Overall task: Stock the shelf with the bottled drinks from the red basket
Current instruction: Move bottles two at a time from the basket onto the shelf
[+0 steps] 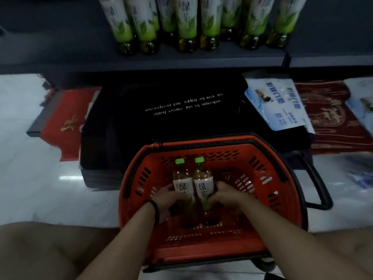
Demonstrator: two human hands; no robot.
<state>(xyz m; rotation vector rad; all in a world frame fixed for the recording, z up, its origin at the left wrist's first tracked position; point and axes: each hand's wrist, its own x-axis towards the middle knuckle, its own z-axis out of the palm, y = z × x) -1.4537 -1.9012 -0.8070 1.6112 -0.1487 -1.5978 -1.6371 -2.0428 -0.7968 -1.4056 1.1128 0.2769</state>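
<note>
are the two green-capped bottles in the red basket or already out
In. The left hand grips one green-capped tea bottle, the right hand the other, both within the red plastic basket walls.

Head view: my left hand [167, 198] is gripping the left bottle [182, 183]; my right hand [227, 196] is gripping the right bottle [203, 185]; both are sitting inside the red basket [282, 201]; stocked bottles [187, 23] are standing on the shelf [181, 59].
</note>
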